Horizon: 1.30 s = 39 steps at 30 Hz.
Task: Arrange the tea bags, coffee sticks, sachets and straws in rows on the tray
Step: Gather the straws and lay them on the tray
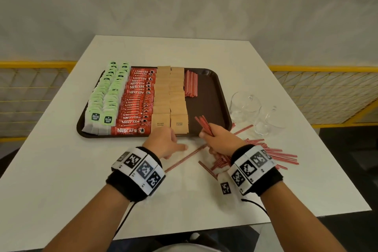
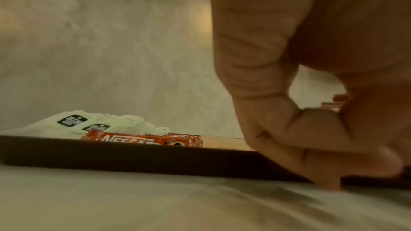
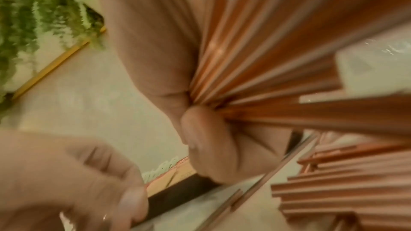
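On the white table (image 1: 61,170), a dark brown tray (image 1: 212,96) is positioned ahead of both hands. From the tray's left side to its right, two rows of green tea bags (image 1: 106,96), one row of red coffee sticks (image 1: 136,104) and two rows of brown sugar sachets (image 1: 169,98) are laid out. A small group of red-and-white straws (image 1: 191,84) is placed at the far end, just beside the sachets; the tray surface nearer the person on that side is bare.

A bundle of straws (image 1: 204,126) is gripped in the right hand (image 1: 219,139), with fingers and thumb curled round it, at the tray's near right corner. In the right wrist view the bundle is seen fanned out from the pinch point.

The left hand (image 1: 165,143) is held over the table at the tray's near edge, with nothing held; its fingers are loosely extended toward a single straw (image 1: 184,159) lying on the table. Contact with that straw cannot be determined.

A pile of loose straws (image 1: 272,153) is spread on the table beneath and to the right of the right wrist. Two clear glass cups (image 1: 255,112) are set on the table to the right of the tray.
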### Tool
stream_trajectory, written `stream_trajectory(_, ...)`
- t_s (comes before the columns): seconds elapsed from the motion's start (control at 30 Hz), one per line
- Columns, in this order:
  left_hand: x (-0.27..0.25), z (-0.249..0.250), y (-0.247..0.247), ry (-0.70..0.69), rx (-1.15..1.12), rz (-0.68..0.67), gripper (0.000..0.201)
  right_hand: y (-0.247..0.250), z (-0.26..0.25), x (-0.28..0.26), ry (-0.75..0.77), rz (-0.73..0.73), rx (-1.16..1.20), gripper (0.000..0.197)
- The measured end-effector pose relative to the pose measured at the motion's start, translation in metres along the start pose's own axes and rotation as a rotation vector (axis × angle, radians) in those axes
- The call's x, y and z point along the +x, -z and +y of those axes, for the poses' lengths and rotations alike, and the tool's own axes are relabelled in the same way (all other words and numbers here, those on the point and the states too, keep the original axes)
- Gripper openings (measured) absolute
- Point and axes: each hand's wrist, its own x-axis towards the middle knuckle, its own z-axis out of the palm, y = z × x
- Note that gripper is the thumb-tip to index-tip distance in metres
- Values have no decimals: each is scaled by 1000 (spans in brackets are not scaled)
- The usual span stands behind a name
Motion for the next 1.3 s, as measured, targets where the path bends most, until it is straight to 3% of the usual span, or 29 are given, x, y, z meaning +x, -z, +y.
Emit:
stream_trajectory(0.1, -1, 4, -9, -3, 133, -80, 30, 3, 1, -1, -29, 11, 143, 13)
stream_trajectory(0.27, 1, 13, -17, -76, 310, -48, 19, 2, 6, -3, -75, -22, 169, 17)
stream_trajectory(0.7, -12, 25, -35, -144, 768, -94, 30, -11, 2, 0, -40, 19, 242, 16)
stream_trajectory(0.93, -15, 14, -20, -172, 538, -15, 27, -8, 10, -3, -50, 70, 269, 14)
stream_trajectory(1.03, -16, 8, -16, -192, 582, -36, 33, -7, 12, -5, -35, 93, 292, 13)
stream_trajectory(1.3, -16, 11, -17, -235, 637, -27, 25, -14, 15, -4, -26, 92, 292, 15)
